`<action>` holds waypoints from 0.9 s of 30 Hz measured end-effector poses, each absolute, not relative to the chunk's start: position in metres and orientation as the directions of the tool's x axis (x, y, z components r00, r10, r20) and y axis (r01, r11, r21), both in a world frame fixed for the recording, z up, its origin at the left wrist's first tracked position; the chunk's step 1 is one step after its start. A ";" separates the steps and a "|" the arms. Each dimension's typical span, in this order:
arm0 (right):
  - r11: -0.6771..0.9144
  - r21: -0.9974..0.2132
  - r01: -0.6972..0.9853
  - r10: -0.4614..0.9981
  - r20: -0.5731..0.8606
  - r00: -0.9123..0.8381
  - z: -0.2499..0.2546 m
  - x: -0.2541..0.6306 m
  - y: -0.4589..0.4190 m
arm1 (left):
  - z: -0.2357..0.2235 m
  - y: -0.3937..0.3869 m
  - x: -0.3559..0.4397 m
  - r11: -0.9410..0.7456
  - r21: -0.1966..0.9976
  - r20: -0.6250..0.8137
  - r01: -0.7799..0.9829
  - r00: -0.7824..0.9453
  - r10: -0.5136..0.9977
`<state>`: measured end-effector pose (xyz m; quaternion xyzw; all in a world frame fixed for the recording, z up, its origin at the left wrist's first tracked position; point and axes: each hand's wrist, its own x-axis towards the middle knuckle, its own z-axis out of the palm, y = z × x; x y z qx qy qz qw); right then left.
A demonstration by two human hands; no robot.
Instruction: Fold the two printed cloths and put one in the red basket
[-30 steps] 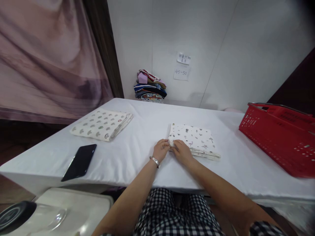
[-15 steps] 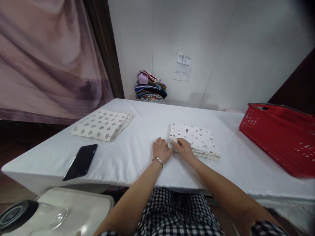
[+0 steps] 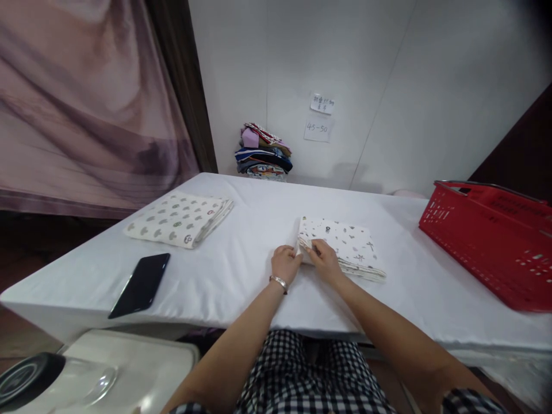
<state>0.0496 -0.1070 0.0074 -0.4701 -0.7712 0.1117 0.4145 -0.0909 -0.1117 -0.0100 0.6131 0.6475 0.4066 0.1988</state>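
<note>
- Right hand (image 3: 326,263): thumb and fingers clamped on near-left corner of folded white cloth with small prints (image 3: 345,241).
- Left hand (image 3: 286,264): at same corner, fingers close together; can't tell if gripping.
- Printed cloth: flat on white-covered table (image 3: 250,241), in front of person.
- Folded mushroom-print cloth (image 3: 179,218): table's left side, black phone (image 3: 141,284) near it.
- Red basket (image 3: 491,241): right end.

Layout on the table (image 3: 241,287), clock directions taken from the first folded cloth (image 3: 351,247): basket (image 3: 483,247), 3 o'clock; phone (image 3: 140,286), between 8 and 9; second folded cloth (image 3: 179,218), between 9 and 10. Beyond the far edge: fabric stack (image 3: 263,154), 11.
</note>
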 end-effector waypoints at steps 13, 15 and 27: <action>0.535 -0.424 0.731 0.809 0.506 -0.298 0.008 0.044 -0.111 | -0.013 -0.105 -0.096 -0.050 0.889 0.149 0.455 -0.185 0.971; 0.535 -0.396 0.747 0.812 0.486 -0.324 0.007 0.043 -0.112 | -0.014 -0.105 -0.096 -0.048 0.884 0.135 0.464 -0.157 0.978; 0.517 -0.354 0.779 0.821 0.464 -0.333 0.001 0.039 -0.113 | -0.022 -0.106 -0.097 -0.052 0.939 0.092 0.341 -0.103 0.990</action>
